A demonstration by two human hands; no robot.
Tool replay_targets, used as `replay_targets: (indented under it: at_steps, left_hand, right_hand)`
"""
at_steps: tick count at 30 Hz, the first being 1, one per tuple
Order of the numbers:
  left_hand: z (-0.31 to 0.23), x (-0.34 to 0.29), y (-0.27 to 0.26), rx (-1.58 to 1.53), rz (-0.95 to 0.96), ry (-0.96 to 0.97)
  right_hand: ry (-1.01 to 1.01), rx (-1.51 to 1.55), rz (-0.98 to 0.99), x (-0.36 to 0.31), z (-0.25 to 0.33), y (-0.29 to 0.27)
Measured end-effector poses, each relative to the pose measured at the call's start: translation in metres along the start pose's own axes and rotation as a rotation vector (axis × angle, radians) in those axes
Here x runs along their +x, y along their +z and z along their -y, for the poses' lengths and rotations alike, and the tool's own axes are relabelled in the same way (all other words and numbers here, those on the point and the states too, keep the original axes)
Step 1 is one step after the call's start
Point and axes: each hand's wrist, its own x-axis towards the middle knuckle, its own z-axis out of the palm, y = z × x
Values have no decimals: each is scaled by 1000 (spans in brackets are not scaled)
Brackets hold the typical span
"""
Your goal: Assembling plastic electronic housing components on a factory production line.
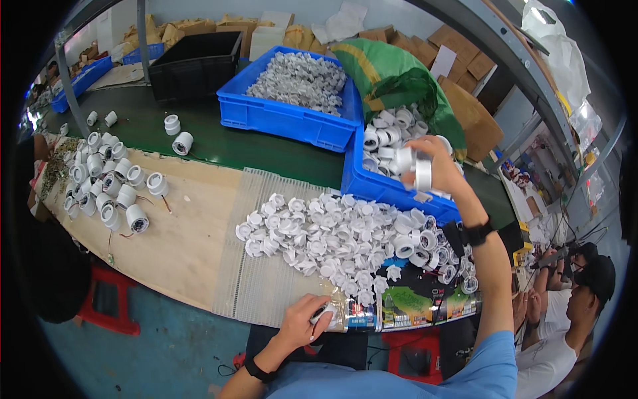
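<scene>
My left hand is at the near table edge, its fingers closed around a small white plastic part, mostly covered by the fingers. My right hand is raised over the right blue crate, gripping white cylindrical housings, slightly blurred; how many it holds I cannot tell. More white housings fill that crate, partly under a green woven sack. Between my hands spreads a heap of white winged plastic caps. To its right lie white ring-shaped housings with dark insides.
A second blue crate holds small pale parts, beside a black bin. At left, assembled white units with wires pile on the board. Ribbed clear sheeting covers the table's middle. Red stools stand below; other people sit at right.
</scene>
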Motion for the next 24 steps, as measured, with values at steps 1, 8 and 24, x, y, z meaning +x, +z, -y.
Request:
replay_targets:
  at_steps: [1, 8, 24]
  left_hand:
    - [0, 0, -1, -5, 10, -11]
    - [3, 3, 2, -6, 22, 19]
    - [-34, 24, 57, -706, 284, -657]
  right_hand:
    - [-99, -84, 35, -17, 15, 5]
    - [57, -36, 327, -108, 35, 80]
    - [-212, -489, 136, -135, 54, 47]
